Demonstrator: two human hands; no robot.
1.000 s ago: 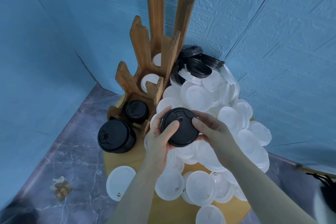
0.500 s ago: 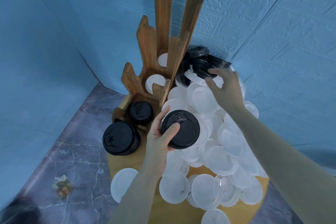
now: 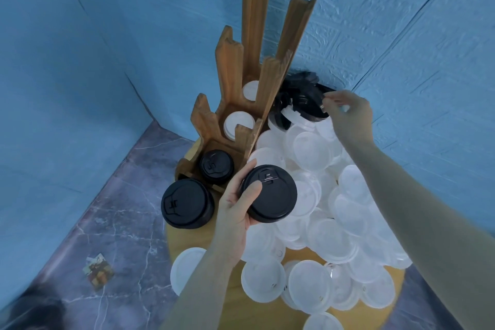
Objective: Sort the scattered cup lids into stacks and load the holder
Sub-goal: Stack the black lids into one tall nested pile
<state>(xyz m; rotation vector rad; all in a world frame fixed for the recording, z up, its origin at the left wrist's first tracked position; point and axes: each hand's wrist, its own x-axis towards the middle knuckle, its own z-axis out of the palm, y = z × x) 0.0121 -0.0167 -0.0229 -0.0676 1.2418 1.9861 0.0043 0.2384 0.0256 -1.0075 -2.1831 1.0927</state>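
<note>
Sorting partly done: we count few lids loaded, most loose.

Wooden holder (image 3: 241, 104), slotted grainy uprights, holds white lids in two back slots and a small black stack (image 3: 216, 166) in front; a bigger black stack (image 3: 186, 203) stands just left of the holder. Left hand (image 3: 237, 206) grips a stack of glossy black domed lids (image 3: 269, 193) right of the holder. Right hand (image 3: 348, 112) pinches, we think, a loose black lid (image 3: 305, 102) behind it; blurred. Thin translucent white lids (image 3: 321, 195) still cover the round table (image 3: 230, 300).
</note>
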